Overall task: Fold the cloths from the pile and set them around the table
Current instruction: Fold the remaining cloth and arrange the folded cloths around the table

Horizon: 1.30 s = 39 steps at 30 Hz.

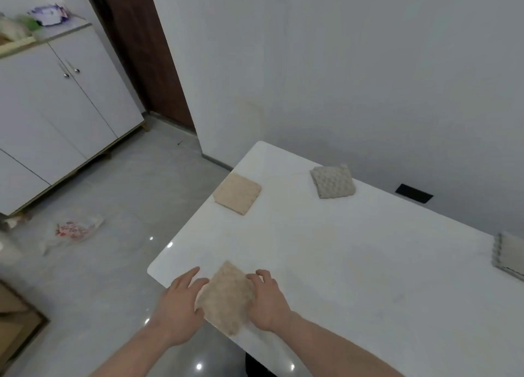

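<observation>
A folded tan cloth (226, 297) lies at the near left corner of the white table (354, 263). My left hand (181, 305) rests against its left edge with fingers straight. My right hand (266, 300) lies on its right edge, fingers slightly bent over the fabric. A folded beige cloth (237, 193) sits by the table's left edge farther away. A folded grey textured cloth (333, 181) lies near the far edge by the wall. A stack of cloth (509, 253) shows at the right border, cut off by the frame.
A white cabinet (56, 116) stands at the left with packets on top. A plastic bag (71, 230) lies on the grey floor. A dark door (141, 50) is behind. A black wall socket (414, 193) sits beside the table. A wooden piece (17, 320) is at the lower left.
</observation>
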Tool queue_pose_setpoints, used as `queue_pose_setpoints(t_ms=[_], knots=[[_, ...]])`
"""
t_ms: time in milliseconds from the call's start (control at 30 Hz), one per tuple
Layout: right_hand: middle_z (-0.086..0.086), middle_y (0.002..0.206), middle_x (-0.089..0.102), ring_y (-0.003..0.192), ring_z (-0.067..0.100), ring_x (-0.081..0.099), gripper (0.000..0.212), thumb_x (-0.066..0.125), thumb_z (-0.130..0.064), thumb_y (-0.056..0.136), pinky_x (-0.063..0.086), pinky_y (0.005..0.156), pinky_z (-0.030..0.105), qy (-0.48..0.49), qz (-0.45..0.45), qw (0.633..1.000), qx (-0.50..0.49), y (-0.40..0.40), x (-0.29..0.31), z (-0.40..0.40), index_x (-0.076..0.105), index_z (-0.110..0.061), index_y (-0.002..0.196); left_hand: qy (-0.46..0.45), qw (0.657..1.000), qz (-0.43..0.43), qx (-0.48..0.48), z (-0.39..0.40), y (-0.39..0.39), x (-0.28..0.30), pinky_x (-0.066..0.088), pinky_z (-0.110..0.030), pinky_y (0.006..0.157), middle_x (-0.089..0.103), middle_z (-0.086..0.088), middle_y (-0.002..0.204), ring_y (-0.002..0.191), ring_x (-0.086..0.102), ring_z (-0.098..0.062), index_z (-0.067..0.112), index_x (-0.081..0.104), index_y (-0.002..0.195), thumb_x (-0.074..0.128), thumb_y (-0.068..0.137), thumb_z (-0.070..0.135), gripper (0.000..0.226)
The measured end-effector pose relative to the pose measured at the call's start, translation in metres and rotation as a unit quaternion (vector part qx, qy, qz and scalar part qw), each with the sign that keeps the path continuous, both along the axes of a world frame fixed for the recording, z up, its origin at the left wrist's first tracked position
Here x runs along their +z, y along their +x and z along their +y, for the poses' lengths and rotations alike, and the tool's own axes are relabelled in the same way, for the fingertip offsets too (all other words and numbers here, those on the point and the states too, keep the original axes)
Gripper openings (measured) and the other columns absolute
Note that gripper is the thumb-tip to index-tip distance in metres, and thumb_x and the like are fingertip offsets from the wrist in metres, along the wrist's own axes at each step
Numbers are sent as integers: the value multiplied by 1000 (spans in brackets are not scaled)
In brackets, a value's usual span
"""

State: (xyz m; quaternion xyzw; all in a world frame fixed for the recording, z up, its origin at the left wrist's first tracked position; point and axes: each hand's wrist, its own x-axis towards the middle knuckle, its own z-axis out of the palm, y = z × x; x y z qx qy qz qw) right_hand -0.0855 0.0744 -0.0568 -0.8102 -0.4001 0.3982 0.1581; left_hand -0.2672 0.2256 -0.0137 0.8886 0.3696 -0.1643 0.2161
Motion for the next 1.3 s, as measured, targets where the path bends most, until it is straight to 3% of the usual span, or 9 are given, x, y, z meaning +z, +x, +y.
queue_pose_setpoints(t_ms=[167, 300, 467, 667, 933, 1067, 1300], knots=[[5, 143, 32, 124, 28, 46, 62, 53, -22, 87, 47, 94, 32, -41, -5, 999, -13, -1, -8, 30, 42, -22, 148, -24, 997, 39, -61, 46, 29, 0, 24, -36, 121, 5, 11, 169, 153, 15, -17, 36, 31, 155, 53, 92, 26, 68], [8, 142, 37, 120, 33, 49, 55, 51, -27, 88, 48, 100, 38, -102, 12, 993, -53, -7, -22, 35, 46, -25, 142, -42, 989, 36, -135, 86, 54, -13, 24, -36, 121, 5, 12, 169, 153, 15, -15, 37, 33, 154, 52, 92, 26, 65], [5, 145, 33, 123, 31, 46, 67, 48, -29, 85, 46, 99, 36, -168, -10, 979, -119, -19, -35, 43, 36, -33, 151, -67, 965, 44, -248, 142, 70, -33, 18, -33, 123, 4, 10, 169, 154, 11, -14, 33, 31, 155, 51, 94, 27, 64], [5, 151, 29, 131, 28, 41, 66, 47, -31, 91, 45, 105, 39, -228, -24, 948, -220, -33, -29, 86, 32, -27, 155, -64, 940, 50, -332, 227, 75, -45, 17, -32, 124, 6, 4, 170, 154, 14, -19, 28, 32, 156, 52, 95, 26, 65], [2, 161, 19, 141, 29, 35, 71, 48, -17, 88, 42, 109, 40, -169, -30, 934, -313, -70, -10, 126, 27, -27, 156, -63, 924, 83, -367, 275, 81, -39, 22, -35, 123, 4, 5, 170, 154, 14, -20, 29, 32, 156, 53, 93, 26, 67], [4, 162, 20, 142, 30, 37, 70, 52, -26, 91, 35, 113, 35, -156, -46, 942, -294, -65, -3, 140, 26, -28, 156, -67, 925, 72, -367, 272, 85, -38, 21, -34, 123, 4, 6, 170, 154, 15, -20, 30, 31, 156, 52, 93, 27, 67], [-3, 167, 12, 150, 24, 25, 69, 48, -33, 95, 38, 113, 45, -156, -55, 934, -316, -48, 3, 172, 21, -33, 158, -61, 908, 80, -406, 296, 109, -46, 23, -37, 123, 2, 7, 170, 154, 14, -20, 31, 30, 157, 51, 93, 28, 68]])
